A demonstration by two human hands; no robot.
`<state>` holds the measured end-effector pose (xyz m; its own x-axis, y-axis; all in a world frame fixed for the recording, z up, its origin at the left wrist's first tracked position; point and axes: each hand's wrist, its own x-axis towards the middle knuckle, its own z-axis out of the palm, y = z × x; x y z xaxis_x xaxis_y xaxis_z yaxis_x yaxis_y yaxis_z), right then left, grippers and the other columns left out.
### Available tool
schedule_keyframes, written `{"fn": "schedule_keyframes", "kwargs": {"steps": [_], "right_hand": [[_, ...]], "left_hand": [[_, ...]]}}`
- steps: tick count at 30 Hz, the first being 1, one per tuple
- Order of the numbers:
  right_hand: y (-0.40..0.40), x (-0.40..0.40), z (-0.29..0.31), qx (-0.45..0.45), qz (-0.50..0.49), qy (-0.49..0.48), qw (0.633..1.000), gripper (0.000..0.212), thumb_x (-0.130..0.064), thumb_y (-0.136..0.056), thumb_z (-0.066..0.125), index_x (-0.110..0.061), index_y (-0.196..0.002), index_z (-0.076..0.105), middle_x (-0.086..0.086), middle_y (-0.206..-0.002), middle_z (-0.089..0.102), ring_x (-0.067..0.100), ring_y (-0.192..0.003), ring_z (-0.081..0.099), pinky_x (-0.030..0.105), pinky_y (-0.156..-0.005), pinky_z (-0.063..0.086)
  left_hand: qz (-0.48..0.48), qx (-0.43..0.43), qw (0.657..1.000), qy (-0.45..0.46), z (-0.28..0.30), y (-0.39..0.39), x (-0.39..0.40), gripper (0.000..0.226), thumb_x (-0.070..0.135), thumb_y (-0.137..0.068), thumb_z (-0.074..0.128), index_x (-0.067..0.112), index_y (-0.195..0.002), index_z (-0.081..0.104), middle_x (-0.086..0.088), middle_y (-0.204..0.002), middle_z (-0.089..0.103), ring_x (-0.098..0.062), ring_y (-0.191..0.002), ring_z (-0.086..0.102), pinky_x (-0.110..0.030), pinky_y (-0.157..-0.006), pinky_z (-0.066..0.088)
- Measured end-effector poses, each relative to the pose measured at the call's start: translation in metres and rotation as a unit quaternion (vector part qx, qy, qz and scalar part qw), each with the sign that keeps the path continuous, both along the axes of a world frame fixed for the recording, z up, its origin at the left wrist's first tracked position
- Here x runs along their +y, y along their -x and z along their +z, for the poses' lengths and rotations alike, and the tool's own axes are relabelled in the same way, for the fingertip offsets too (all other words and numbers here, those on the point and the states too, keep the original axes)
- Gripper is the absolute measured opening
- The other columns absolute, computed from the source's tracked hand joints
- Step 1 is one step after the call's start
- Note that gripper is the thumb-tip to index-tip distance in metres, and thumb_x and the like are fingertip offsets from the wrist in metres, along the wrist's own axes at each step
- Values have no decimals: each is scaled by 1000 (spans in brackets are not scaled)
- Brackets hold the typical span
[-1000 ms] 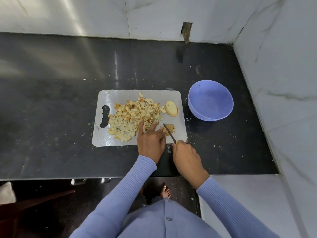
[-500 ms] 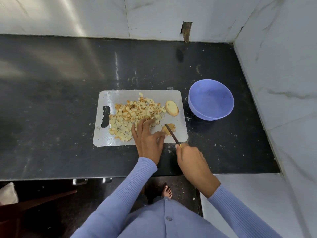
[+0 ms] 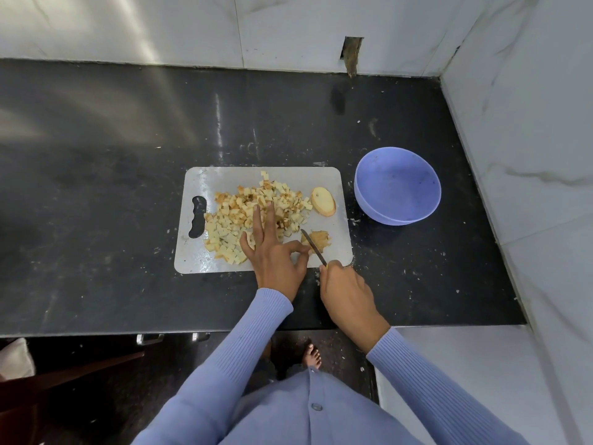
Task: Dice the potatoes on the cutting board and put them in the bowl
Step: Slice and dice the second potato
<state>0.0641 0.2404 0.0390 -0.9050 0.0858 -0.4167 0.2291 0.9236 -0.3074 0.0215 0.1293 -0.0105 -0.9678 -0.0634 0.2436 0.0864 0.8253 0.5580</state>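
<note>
R hand (image 3: pixel 348 295): fingers curled round 1 knife (image 3: pixel 313 247), blade on potato piece (image 3: pixel 317 239) at board's 4 o'clock. L hand (image 3: pixel 276 252): fingers spread flat on diced potato heap (image 3: pixel 244 213). 1 cutting board (image 3: pixel 341 252). 1 potato slice (image 3: pixel 322 201), 2 o'clock. 1 bowl (image 3: pixel 397 185), 3 o'clock off board.

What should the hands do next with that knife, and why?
Probably cut down through the small potato piece. The knife in the right hand lies across it, the left hand steadies it, and the bowl is empty.
</note>
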Motion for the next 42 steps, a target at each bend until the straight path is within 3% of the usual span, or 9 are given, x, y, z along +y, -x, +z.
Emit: {"fn": "schedule_keyframes", "kwargs": {"steps": [3, 9, 14, 17, 19, 21, 28, 31, 42], "right_hand": [[-13, 4, -1, -8, 5, -11, 1000, 34, -31, -105, 24, -8, -111, 48, 11, -103, 63, 28, -96, 61, 34, -72, 44], [-34, 18, -2, -32, 19, -48, 998, 31, -33, -105, 22, -12, -110, 45, 2, -89, 55, 20, -87, 60, 27, -65, 36], [-43, 28, 4, -18, 14, -29, 999, 36, -36, -104, 23, -11, -105, 50, 2, -84, 56, 22, -82, 61, 28, -65, 41], [-32, 24, 6, 12, -4, 4, 1000, 39, -38, -103, 25, -10, -103, 53, 4, -80, 58, 22, -78, 62, 36, -70, 51], [-22, 19, 6, 19, -2, 11, 1000, 38, -38, -103, 26, -10, -104, 52, 3, -80, 56, 21, -76, 60, 36, -69, 50], [-13, 12, 5, 21, 10, 20, 1000, 38, -37, -104, 26, -9, -105, 51, 4, -82, 55, 21, -76, 56, 35, -67, 45], [-4, 3, -2, 10, 16, 4, 1000, 37, -33, -104, 24, -7, -108, 50, 13, -100, 62, 31, -93, 59, 34, -70, 39], [-5, 1, -2, 4, 23, -8, 1000, 35, -31, -105, 23, -5, -111, 47, 14, -105, 62, 32, -98, 59, 34, -70, 36], [-21, 9, -5, -13, 28, -40, 999, 31, -30, -105, 24, -8, -112, 45, 12, -105, 63, 30, -98, 61, 34, -69, 38]], "left_hand": [[-3, 7, 1000, -1, -3, 0, -1, 13, 22, -65, 83, 29, -62, 72, -10, -154, 24, -30, -144, 7, -52, -109, 0], [-2, 10, 1000, -7, -5, 0, 0, 11, 22, -68, 80, 27, -63, 72, -12, -154, 23, -31, -144, 7, -55, -110, -1], [3, 3, 1000, -30, -5, 0, -1, 10, 24, -72, 80, 27, -65, 73, -10, -154, 22, -30, -145, 6, -54, -110, -1], [17, 8, 998, -66, -4, -5, -5, 8, 24, -70, 81, 27, -67, 74, -7, -154, 21, -26, -145, 5, -46, -111, -5], [34, 3, 996, -84, -4, -8, -8, 9, 23, -70, 82, 26, -67, 74, -8, -155, 20, -21, -145, 3, -37, -110, -9], [41, -9, 996, -84, -4, -9, -9, 9, 23, -70, 82, 25, -66, 74, -7, -155, 19, -18, -144, 1, -33, -109, -12], [29, -32, 996, -77, -2, -4, -4, 10, 23, -70, 80, 27, -64, 73, -4, -156, 15, -22, -145, -1, -44, -111, -10], [35, -44, 996, -66, -2, 0, -3, 11, 24, -70, 78, 28, -63, 72, 2, -156, 10, -14, -144, -8, -41, -110, -16], [39, -45, 998, -18, -1, 3, 0, 10, 28, -70, 76, 29, -61, 71, -3, -156, 12, -21, -144, -3, -35, -107, -26]]}}
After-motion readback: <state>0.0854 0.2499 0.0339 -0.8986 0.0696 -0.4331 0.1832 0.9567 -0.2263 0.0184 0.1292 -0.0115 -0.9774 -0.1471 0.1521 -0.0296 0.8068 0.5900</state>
